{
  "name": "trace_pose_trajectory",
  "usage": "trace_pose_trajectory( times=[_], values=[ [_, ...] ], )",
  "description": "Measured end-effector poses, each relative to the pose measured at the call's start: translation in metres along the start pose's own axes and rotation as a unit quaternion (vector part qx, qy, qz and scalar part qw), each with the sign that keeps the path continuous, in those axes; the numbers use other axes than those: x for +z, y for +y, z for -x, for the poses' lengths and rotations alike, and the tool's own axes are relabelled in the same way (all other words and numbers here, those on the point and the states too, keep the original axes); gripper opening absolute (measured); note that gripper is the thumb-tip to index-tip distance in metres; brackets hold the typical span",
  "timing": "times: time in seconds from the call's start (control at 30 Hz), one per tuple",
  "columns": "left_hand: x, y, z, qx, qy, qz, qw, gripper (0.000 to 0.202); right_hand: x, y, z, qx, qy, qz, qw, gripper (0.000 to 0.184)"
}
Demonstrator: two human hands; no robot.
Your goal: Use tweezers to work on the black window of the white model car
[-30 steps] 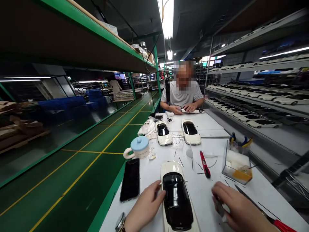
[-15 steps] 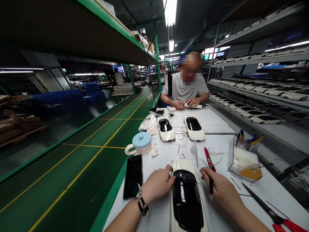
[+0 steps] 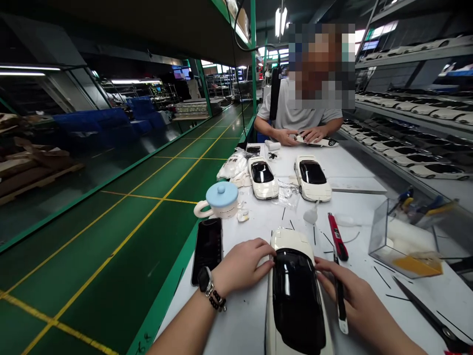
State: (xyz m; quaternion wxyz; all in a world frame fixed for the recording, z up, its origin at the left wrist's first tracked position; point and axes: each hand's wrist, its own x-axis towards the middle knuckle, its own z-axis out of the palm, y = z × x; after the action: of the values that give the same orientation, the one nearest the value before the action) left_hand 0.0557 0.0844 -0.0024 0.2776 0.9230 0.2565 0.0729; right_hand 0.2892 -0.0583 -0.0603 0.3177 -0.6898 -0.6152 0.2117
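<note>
Since 0.5 s ago the view has drawn closer to the far end of the table (image 3: pixel 369 172), and the right hand (image 3: pixel 354 296) has slid in against the right flank of the model car (image 3: pixel 295 291), where earlier it hung just off it. That hand is closed around a slim black tool (image 3: pixel 339 296). The left hand (image 3: pixel 242 266) stays on the car's left front corner, fingers loosely curled, holding nothing else. The car sits at the near edge of the table, between both hands: white body, glossy black roof and glass, nose pointing far. A black phone (image 3: pixel 207 249) lies just left of it; a red knife (image 3: pixel 337 235) lies to its far right.
</note>
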Motion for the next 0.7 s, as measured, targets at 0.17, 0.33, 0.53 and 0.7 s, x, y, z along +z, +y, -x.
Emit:
trace_pose_trajectory(
  times=[0.17,0.33,0.53,0.7],
  values=[
    [0.000,-0.003,-0.001,0.037,0.013,-0.019,0.999,0.018,0.000,-0.002,0.000,-0.030,0.021,0.043,0.998,0.026],
    [0.002,-0.003,-0.002,0.053,0.011,-0.020,0.998,0.013,0.002,-0.005,-0.001,-0.051,0.035,0.046,0.997,0.030],
    [0.001,-0.004,-0.002,0.070,0.003,-0.027,0.997,0.016,-0.007,0.001,-0.003,0.015,-0.023,-0.039,0.999,0.029],
    [-0.005,-0.010,-0.002,0.059,0.006,-0.005,0.998,0.020,-0.019,-0.005,-0.006,0.071,-0.080,-0.137,0.985,0.034]
  ],
)
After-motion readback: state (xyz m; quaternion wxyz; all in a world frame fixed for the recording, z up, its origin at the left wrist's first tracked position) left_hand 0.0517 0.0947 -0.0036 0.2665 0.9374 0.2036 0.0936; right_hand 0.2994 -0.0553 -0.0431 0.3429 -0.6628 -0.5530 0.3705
